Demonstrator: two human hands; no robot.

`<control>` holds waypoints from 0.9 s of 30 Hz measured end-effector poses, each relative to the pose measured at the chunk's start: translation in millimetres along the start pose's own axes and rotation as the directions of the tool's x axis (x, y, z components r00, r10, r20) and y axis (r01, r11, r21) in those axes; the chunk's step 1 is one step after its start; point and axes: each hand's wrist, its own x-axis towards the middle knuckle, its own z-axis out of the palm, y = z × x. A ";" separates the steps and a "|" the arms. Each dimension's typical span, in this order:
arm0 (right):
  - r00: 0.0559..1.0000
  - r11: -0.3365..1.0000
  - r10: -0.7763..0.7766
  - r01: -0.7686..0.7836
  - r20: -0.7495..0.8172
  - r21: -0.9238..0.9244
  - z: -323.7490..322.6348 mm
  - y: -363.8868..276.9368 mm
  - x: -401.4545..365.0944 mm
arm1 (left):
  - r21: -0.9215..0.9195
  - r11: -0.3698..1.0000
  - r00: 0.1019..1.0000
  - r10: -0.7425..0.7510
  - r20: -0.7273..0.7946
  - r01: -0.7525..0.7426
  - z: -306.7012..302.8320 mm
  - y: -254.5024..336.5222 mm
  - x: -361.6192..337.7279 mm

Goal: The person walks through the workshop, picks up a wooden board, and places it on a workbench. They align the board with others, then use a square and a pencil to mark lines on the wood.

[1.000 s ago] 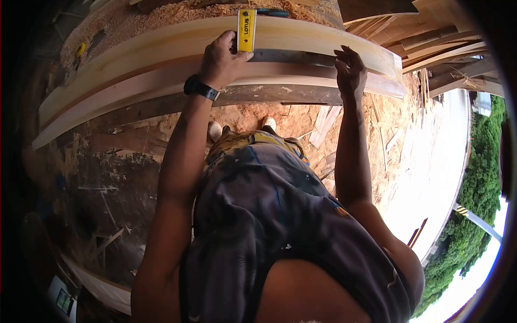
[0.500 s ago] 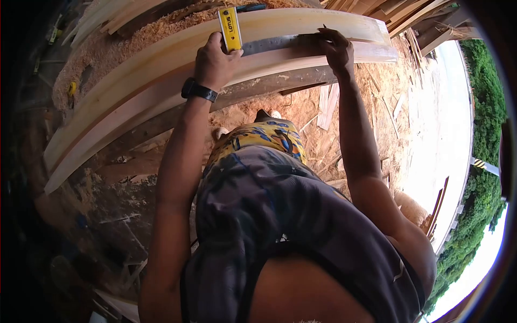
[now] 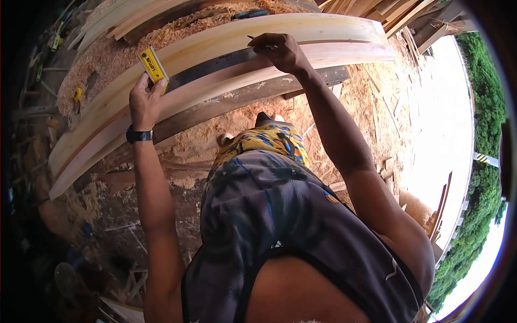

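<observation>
My left hand (image 3: 145, 102) is closed on the yellow LOTUS handle (image 3: 154, 67) of a try square. Its dark steel blade (image 3: 210, 65) lies along the wooden beam (image 3: 188, 51), pointing right. Near the blade's far end my right hand (image 3: 280, 53) pinches a thin pencil (image 3: 250, 37), whose dark tip sticks out to the left; most of it is hidden by the fingers. The beam is long, pale and slightly curved, with a lengthwise seam or step between its upper and lower faces.
Under the beam runs a rough, weathered timber (image 3: 237, 97). Wood shavings (image 3: 91, 70) heap behind it, with a blue-and-black tool (image 3: 250, 14) among them. A small yellow object (image 3: 77, 95) lies at the left. Stacked boards (image 3: 371, 11) stand at the top right.
The try square and my left hand have moved left along the beam, the handle now tilted. My right hand has also shifted left, with the pencil still in its fingers.
</observation>
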 end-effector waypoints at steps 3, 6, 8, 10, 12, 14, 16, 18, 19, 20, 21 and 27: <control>1.000 0.998 0.027 -0.027 -0.007 -0.062 11.3 -9.8 -2.1 | -0.094 0.994 0.999 0.048 -0.016 -0.049 -5.2 -16.4 -0.1; 0.999 1.000 0.018 -0.018 -0.029 0.004 16.8 2.5 -0.9 | -0.144 0.983 0.993 0.115 -0.031 -0.118 -5.1 -18.5 -1.1; 0.999 1.000 0.019 -0.019 -0.029 0.003 16.7 4.9 -1.6 | -0.128 0.990 0.997 0.070 0.021 -0.066 -5.8 -17.4 -1.6; 0.999 1.000 0.019 -0.019 -0.033 0.002 16.0 5.8 -1.9 | -0.151 0.987 0.998 0.062 0.018 -0.058 -4.4 -15.8 -1.9; 0.999 0.999 0.036 -0.036 -0.034 -0.021 16.5 6.6 -1.8 | -0.171 0.984 0.998 0.054 0.015 -0.050 -4.4 -16.4 -1.7; 0.999 0.999 0.046 -0.046 -0.025 -0.016 15.7 7.2 -2.5 | -0.191 0.977 0.995 0.096 -0.020 -0.098 -2.8 -19.0 -0.4; 0.998 0.998 0.058 -0.058 -0.012 -0.010 15.6 2.9 -2.5 | -0.173 0.981 0.996 0.086 0.003 -0.084 -4.7 -19.1 1.3; 0.996 0.996 0.080 -0.082 -0.049 -0.039 16.3 -0.9 -4.2 | -0.157 0.986 0.998 0.064 0.021 -0.060 -5.2 -18.9 -1.3; 0.996 0.996 0.082 -0.083 -0.040 -0.040 16.7 -1.5 -4.8 | -0.137 0.989 0.998 0.062 0.011 -0.060 -4.1 -17.0 -1.8; 0.995 0.995 0.086 -0.088 -0.046 -0.039 16.7 -2.5 -4.5 | -0.118 0.991 0.998 0.062 -0.001 -0.062 -2.9 -16.3 -1.9; 0.995 0.995 0.088 -0.090 -0.052 -0.039 16.8 -3.4 -4.1 | -0.120 0.991 0.998 0.057 -0.009 -0.058 -2.4 -18.6 -2.0; 0.996 0.968 -0.045 0.026 -0.071 -0.249 16.3 -11.3 -2.9 | -0.162 0.983 0.996 0.082 -0.038 -0.087 -0.5 -24.6 -2.9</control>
